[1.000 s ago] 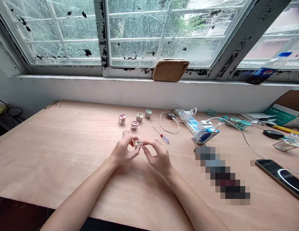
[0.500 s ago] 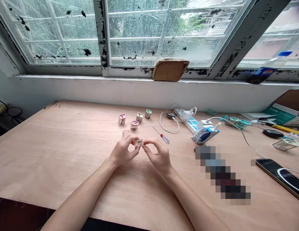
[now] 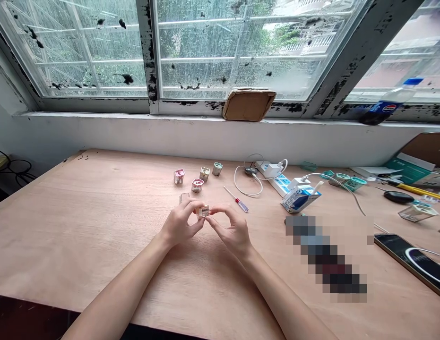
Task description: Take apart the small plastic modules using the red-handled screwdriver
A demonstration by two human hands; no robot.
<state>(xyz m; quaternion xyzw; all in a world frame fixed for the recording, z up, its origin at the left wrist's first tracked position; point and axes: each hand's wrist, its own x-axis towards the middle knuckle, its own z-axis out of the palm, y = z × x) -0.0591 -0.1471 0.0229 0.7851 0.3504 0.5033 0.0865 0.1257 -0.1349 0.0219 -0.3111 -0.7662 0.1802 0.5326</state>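
Note:
A small clear boxy plastic piece (image 3: 203, 212) with pale parts inside is held up just over the table. My left hand (image 3: 180, 222) grips it from the left between thumb and fingers. At its right edge, the thumb and index finger of my right hand (image 3: 234, 230) close in a pinch on it. Another clear piece (image 3: 184, 197) shows behind my left fingers, partly hidden by them. Beyond my hands stand similar little boxes: two with pink-red tops (image 3: 179, 176), one yellowish (image 3: 204, 174) and one green (image 3: 217, 168).
A small screwdriver (image 3: 236, 199) lies right of the boxes. Farther right are a power strip (image 3: 281, 182) with white cables, a blue-white carton (image 3: 301, 197), green-topped pieces (image 3: 355, 183), a black mouse (image 3: 399, 197) and a phone (image 3: 411, 262). A cola bottle (image 3: 390, 106) leans by the window.
Both hands keep almost the same place. The clear piece has turned slightly between the fingers. The whole view has shifted a little.

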